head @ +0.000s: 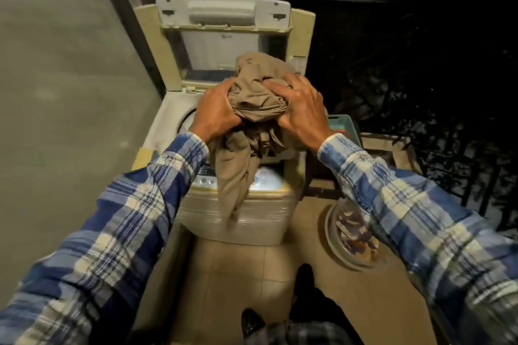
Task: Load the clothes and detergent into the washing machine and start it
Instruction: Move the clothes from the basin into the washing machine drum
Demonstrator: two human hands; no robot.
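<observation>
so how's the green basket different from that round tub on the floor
The green basket has straight edges and sits higher, beside the washing machine; the round tub is a pale circle lower down on the tiled floor. The tub visibly holds a heap of dark and light clothes, while the basket's inside is mostly hidden behind the right hand. Both stand to the right of the machine.

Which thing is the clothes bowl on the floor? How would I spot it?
Find the washing machine with its lid up, then look down at the tiled floor to its right. The round basin sits there, partly under the plaid right sleeve. It is the only round thing, with dark clothes inside, unlike the square green basket farther back.
</observation>
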